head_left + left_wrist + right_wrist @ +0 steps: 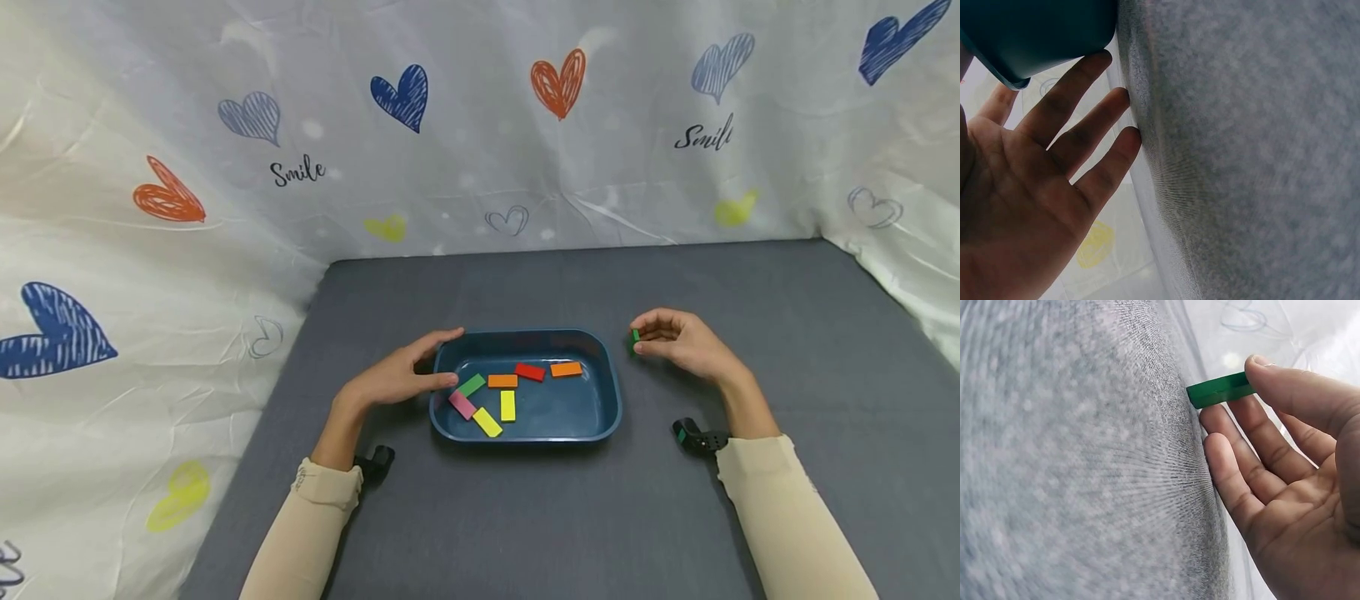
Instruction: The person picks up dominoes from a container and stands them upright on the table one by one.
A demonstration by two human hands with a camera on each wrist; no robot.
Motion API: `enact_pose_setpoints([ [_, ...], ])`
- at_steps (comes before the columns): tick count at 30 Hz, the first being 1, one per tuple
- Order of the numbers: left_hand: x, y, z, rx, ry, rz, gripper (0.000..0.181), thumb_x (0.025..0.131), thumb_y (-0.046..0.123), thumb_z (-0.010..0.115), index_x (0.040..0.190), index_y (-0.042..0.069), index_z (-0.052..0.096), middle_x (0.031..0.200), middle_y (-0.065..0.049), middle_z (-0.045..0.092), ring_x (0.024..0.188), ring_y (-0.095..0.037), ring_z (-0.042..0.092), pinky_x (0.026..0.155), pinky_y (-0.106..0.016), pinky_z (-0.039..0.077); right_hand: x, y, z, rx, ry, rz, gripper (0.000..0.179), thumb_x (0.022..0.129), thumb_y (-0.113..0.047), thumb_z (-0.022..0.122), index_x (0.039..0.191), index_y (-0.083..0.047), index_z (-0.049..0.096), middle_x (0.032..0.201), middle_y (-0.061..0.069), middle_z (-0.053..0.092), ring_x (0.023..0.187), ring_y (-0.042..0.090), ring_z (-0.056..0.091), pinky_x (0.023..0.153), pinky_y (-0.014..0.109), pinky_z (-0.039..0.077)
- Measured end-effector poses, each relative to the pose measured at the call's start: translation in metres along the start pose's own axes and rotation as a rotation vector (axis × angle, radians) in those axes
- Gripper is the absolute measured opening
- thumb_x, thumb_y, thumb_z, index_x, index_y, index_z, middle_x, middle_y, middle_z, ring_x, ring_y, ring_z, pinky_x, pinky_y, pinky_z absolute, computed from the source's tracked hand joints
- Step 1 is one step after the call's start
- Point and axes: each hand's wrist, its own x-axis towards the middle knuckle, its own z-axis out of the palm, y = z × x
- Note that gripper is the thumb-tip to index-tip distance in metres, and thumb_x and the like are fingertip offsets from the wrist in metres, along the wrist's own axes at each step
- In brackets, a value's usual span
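A dark blue tray (525,439) lies on the grey cloth with several small coloured blocks in it. My left hand (393,377) is at its left end, thumb reaching over the rim and fingers spread straight. In the left wrist view, a fingertip of the left hand (1041,162) meets the underside edge of the tray (1041,37). To the right of the tray, my right hand (686,343) pinches a green block (634,340) between thumb and fingers. The right wrist view shows the green block (1219,389) on end, its lower end at the cloth.
Inside the tray lie a green block (472,385), a pink block (462,405), two yellow blocks (507,406), two orange blocks (566,369) and a red block (530,372). A white curtain (480,167) with printed hearts hangs behind and left of the table (525,533).
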Motion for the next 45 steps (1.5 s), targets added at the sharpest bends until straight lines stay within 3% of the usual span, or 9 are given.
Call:
enact_pose_setpoints([
  [10,0.001,-0.003,0.0,-0.008,0.0,0.019,0.077,0.095,0.044,0.072,0.158,0.041,0.029,0.165,-0.001,0.031,0.147,-0.034,0.041,0.116,-0.06,0.038,0.001,-0.004,0.0,-0.01,-0.014,0.027,0.038,0.096,-0.014,0.072,0.127,0.003,0.06,0.116,0.016,0.066,0.097,0.006,0.065,0.083,0.025,0.058],
  [16,0.001,-0.002,-0.001,0.009,-0.001,0.015,0.076,0.095,0.045,0.071,0.158,0.043,0.029,0.165,0.001,0.03,0.148,-0.034,0.04,0.116,-0.061,0.037,-0.001,-0.009,-0.003,-0.031,-0.009,0.04,0.047,0.098,-0.023,0.07,0.137,-0.001,0.056,0.133,0.019,0.06,0.105,0.004,0.061,0.087,0.02,0.055],
  [20,0.001,-0.003,-0.002,0.013,-0.001,0.015,0.076,0.095,0.046,0.071,0.158,0.044,0.029,0.166,0.001,0.03,0.148,-0.035,0.039,0.116,-0.061,0.037,-0.003,-0.019,-0.002,-0.043,0.046,0.012,0.051,0.099,-0.027,0.069,0.142,-0.003,0.054,0.139,0.017,0.059,0.11,0.0,0.059,0.087,0.017,0.052],
  [26,0.0,-0.002,-0.002,0.016,-0.004,0.004,0.076,0.095,0.045,0.071,0.158,0.044,0.028,0.165,0.001,0.031,0.147,-0.034,0.04,0.116,-0.059,0.038,0.001,-0.049,0.02,-0.024,0.119,-0.099,0.039,0.098,-0.022,0.071,0.134,-0.011,0.063,0.128,0.011,0.067,0.107,0.007,0.063,0.084,0.02,0.052],
  [33,0.001,0.001,-0.001,0.026,0.007,-0.003,0.078,0.094,0.046,0.072,0.159,0.041,0.029,0.163,-0.003,0.035,0.145,-0.034,0.044,0.115,-0.059,0.04,0.011,-0.084,0.06,-0.024,-0.044,-0.273,0.039,0.093,-0.015,0.076,0.13,-0.013,0.067,0.124,0.021,0.067,0.104,0.015,0.066,0.086,0.026,0.055],
  [38,0.002,0.001,0.001,0.036,0.01,-0.019,0.078,0.094,0.046,0.072,0.158,0.042,0.029,0.164,-0.002,0.034,0.145,-0.034,0.044,0.115,-0.059,0.04,0.018,-0.096,0.08,-0.004,-0.141,-0.294,0.042,0.092,-0.011,0.077,0.132,-0.01,0.065,0.128,0.02,0.067,0.107,0.026,0.066,0.087,0.029,0.057],
  [45,0.003,-0.001,0.0,0.018,0.014,-0.026,0.077,0.094,0.046,0.072,0.158,0.042,0.03,0.163,-0.001,0.035,0.145,-0.033,0.043,0.116,-0.059,0.039,0.03,-0.1,0.1,-0.142,-0.293,-0.257,0.051,0.092,-0.02,0.078,0.137,-0.004,0.061,0.138,0.017,0.064,0.121,0.035,0.065,0.096,0.046,0.056],
])
